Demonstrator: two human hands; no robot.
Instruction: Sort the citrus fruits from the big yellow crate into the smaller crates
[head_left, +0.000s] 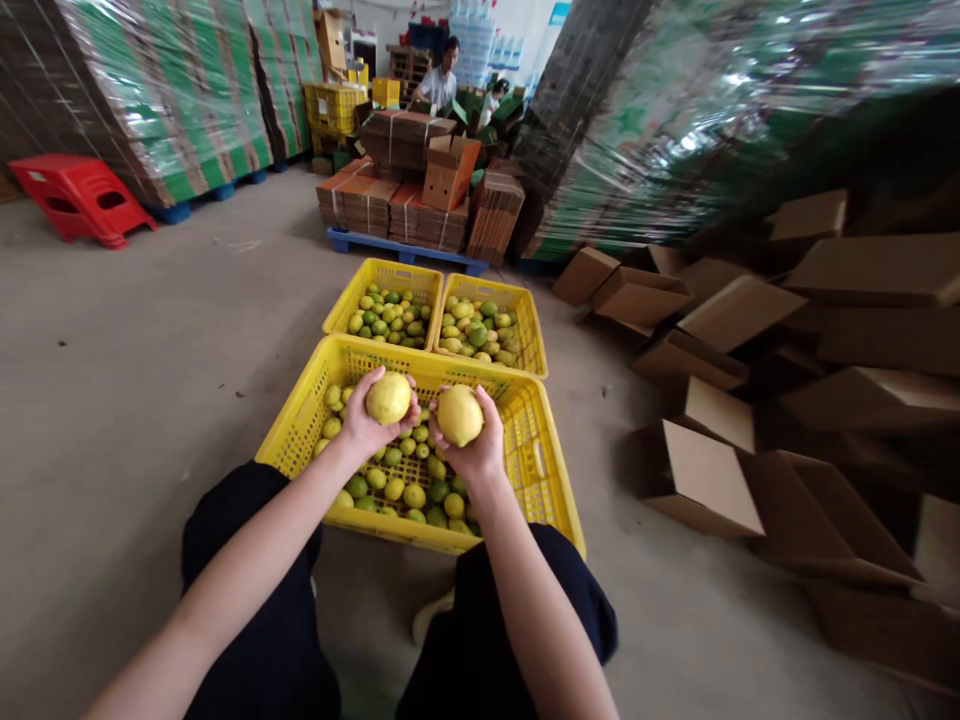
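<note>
A yellow lemon (pixel 388 398) rests in my left hand (pixel 363 424), the fingers curled round it. My right hand (pixel 486 450) holds another yellow lemon (pixel 460 415), thumb at its right side. Both hands are raised side by side above a large yellow plastic crate (pixel 551 490) with perforated walls. Inside it lie several green and yellow lemons (pixel 414 495), partly hidden behind my hands and forearms. The two held lemons look bigger than those below, being nearer the camera.
Two more yellow crates, left (pixel 341 310) and right (pixel 534 325), stand just beyond, both holding lemons. Open cardboard boxes (pixel 705 470) are heaped on the right. Flattened cartons (pixel 427 220) sit on a blue pallet (pixel 409 250). A red stool (pixel 82 195) is far left; a person (pixel 441 85) is behind.
</note>
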